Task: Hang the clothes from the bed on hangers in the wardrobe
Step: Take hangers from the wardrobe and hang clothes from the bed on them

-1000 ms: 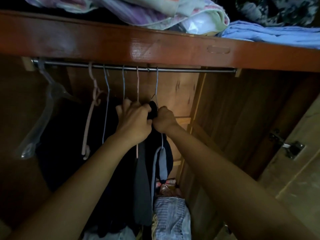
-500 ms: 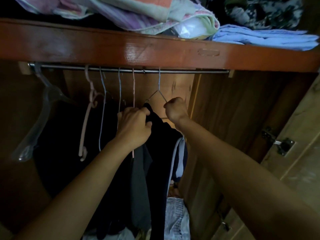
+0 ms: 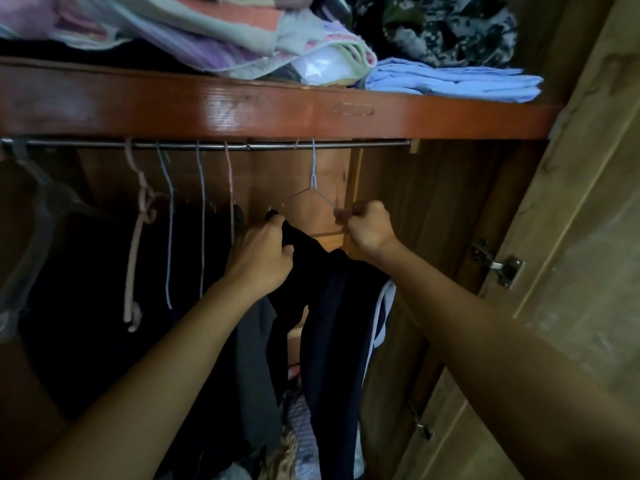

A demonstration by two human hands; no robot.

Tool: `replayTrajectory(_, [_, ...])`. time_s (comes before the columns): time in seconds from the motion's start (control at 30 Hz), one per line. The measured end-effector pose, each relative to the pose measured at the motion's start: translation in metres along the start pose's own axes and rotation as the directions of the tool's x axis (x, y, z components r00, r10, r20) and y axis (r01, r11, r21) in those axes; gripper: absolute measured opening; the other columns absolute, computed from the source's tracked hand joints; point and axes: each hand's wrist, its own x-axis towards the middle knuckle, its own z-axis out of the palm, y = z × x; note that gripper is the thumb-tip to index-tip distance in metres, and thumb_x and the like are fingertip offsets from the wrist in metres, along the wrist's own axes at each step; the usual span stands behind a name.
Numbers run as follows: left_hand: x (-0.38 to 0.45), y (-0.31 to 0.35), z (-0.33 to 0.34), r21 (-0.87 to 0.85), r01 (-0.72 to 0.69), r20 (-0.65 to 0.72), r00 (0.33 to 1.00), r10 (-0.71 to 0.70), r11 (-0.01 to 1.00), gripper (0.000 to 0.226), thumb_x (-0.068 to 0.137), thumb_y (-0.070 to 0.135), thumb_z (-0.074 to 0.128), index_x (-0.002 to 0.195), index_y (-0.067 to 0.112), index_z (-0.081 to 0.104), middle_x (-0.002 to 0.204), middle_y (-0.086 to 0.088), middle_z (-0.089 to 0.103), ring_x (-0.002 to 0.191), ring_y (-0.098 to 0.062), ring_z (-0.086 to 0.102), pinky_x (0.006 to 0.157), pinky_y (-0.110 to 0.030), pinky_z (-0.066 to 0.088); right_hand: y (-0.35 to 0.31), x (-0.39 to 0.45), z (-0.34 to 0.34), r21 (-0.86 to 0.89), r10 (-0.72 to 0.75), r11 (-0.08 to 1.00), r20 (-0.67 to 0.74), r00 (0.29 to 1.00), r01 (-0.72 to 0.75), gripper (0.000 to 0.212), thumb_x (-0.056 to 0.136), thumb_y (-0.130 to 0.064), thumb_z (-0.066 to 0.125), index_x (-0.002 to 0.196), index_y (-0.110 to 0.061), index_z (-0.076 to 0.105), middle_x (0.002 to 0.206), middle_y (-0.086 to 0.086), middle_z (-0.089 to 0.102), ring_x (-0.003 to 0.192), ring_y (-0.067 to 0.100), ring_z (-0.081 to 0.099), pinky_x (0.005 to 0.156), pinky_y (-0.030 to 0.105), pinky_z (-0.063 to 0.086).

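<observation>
Two hands work mid-frame under the wardrobe rail (image 3: pixel 277 146). A dark garment (image 3: pixel 329 306) hangs lengthwise downward, its top edge slanting from upper left to lower right. The left hand (image 3: pixel 258 258) grips its upper corner; the right hand (image 3: pixel 369 225) pinches the blue wire hanger's (image 3: pixel 313 181) right shoulder.

Dim wooden wardrobe interior (image 3: pixel 408 216); glossy reddish shelf (image 3: pixel 242 109) above, stacked with folded linens (image 3: pixel 450 83). Open door (image 3: pixel 581 237) at right, metal hinge (image 3: pixel 498 266) showing.
</observation>
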Motion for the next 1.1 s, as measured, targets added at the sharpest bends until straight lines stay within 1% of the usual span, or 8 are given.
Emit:
replayTrajectory(0.1, [-0.001, 0.008, 0.006, -0.022, -0.004, 0.029, 1.000, 0.005, 1.000, 0.054, 0.097, 0.022, 0.056, 0.147, 0.011, 0.036, 0.140, -0.014, 0.052, 0.128, -0.033, 0.049, 0.099, -0.037, 0.043, 0.014, -0.016, -0.011, 0.023, 0.008, 1.000, -0.016, 1.000, -0.007, 0.032, 0.089, -0.032, 0.072, 0.074, -0.004, 0.074, 0.073, 0.001, 0.067, 0.071, 0.006, 0.060, 0.067, 0.020, 0.044])
replayTrajectory(0.23, [-0.005, 0.014, 0.025, -0.067, -0.035, 0.090, 0.995, 0.041, 0.997, 0.060, 0.098, 0.021, 0.056, 0.151, 0.011, 0.031, 0.149, -0.015, 0.044, 0.136, -0.032, 0.041, 0.107, -0.035, 0.034, 0.051, -0.040, -0.026, 0.091, 0.083, 0.993, -0.051, 0.995, -0.078, 0.039, 0.064, -0.050, 0.075, 0.064, -0.012, 0.071, 0.068, 0.009, 0.069, 0.069, 0.015, 0.063, 0.068, 0.036, 0.050])
replayTrajectory(0.37, [-0.011, 0.020, 0.049, -0.141, -0.047, 0.143, 0.987, 0.068, 0.989, 0.064, 0.098, 0.019, 0.056, 0.154, 0.010, 0.025, 0.155, -0.014, 0.035, 0.142, -0.029, 0.032, 0.114, -0.034, 0.026, 0.073, -0.073, -0.055, 0.129, 0.109, 0.987, -0.084, 0.990, -0.098, 0.030, 0.086, -0.024, 0.076, 0.062, -0.008, 0.067, 0.060, 0.004, 0.056, 0.061, 0.016, 0.051, 0.062, 0.031, 0.042])
replayTrajectory(0.53, [-0.012, 0.042, 0.074, -0.130, -0.139, 0.103, 0.983, 0.153, 0.982, 0.056, 0.100, 0.020, 0.052, 0.151, 0.013, 0.031, 0.149, -0.012, 0.045, 0.137, -0.031, 0.039, 0.112, -0.038, 0.030, 0.088, -0.110, -0.095, 0.050, 0.101, 0.994, -0.130, 0.986, -0.095, 0.042, 0.089, -0.026, 0.074, 0.051, -0.015, 0.061, 0.051, -0.007, 0.049, 0.050, 0.003, 0.044, 0.055, 0.022, 0.037])
replayTrajectory(0.8, [-0.028, 0.100, 0.118, -0.303, -0.307, 0.127, 0.925, 0.358, 0.902, 0.042, 0.100, 0.021, 0.052, 0.142, 0.014, 0.048, 0.138, -0.008, 0.056, 0.132, -0.028, 0.046, 0.113, -0.046, 0.032, 0.083, -0.190, -0.182, -0.032, 0.098, 0.994, -0.139, 0.985, -0.103, 0.048, 0.089, -0.024, 0.073, 0.046, -0.019, 0.054, 0.047, -0.008, 0.040, 0.046, 0.003, 0.034, 0.050, 0.017, 0.030])
replayTrajectory(0.9, [-0.040, 0.124, 0.131, -0.363, -0.430, 0.114, 0.860, 0.497, 0.827, 0.027, 0.100, 0.023, 0.049, 0.118, 0.014, 0.066, 0.112, -0.004, 0.068, 0.108, -0.025, 0.060, 0.097, -0.047, 0.045, 0.080, -0.223, -0.213, -0.044, 0.117, 0.991, -0.166, 0.979, -0.125, 0.038, 0.088, -0.015, 0.070, 0.052, -0.014, 0.057, 0.048, -0.009, 0.039, 0.045, 0.002, 0.032, 0.046, 0.014, 0.028])
replayTrajectory(1.0, [-0.059, 0.146, 0.142, -0.508, -0.422, 0.126, 0.826, 0.550, 0.751, 0.023, 0.101, 0.019, 0.045, 0.100, 0.014, 0.068, 0.095, 0.001, 0.069, 0.091, -0.012, 0.063, 0.084, -0.035, 0.050, 0.079, -0.256, -0.242, -0.022, 0.168, 0.984, -0.211, 0.963, -0.177, 0.024, 0.090, 0.001, 0.060, 0.066, 0.002, 0.063, 0.044, -0.012, 0.044, 0.040, -0.001, 0.037, 0.042, 0.009, 0.027])
replayTrajectory(1.1, [-0.082, 0.174, 0.147, -0.649, -0.339, 0.178, 0.802, 0.569, 0.681, 0.021, 0.100, 0.009, 0.049, 0.093, 0.019, 0.067, 0.083, 0.005, 0.064, 0.079, -0.001, 0.059, 0.072, -0.011, 0.042, 0.087, -0.289, -0.264, -0.185, 0.124, 0.966, -0.295, 0.948, -0.183, 0.028, 0.086, -0.022, 0.063, 0.063, -0.006, 0.061, 0.048, -0.006, 0.050, 0.047, 0.004, 0.042, 0.049, 0.022, 0.034])
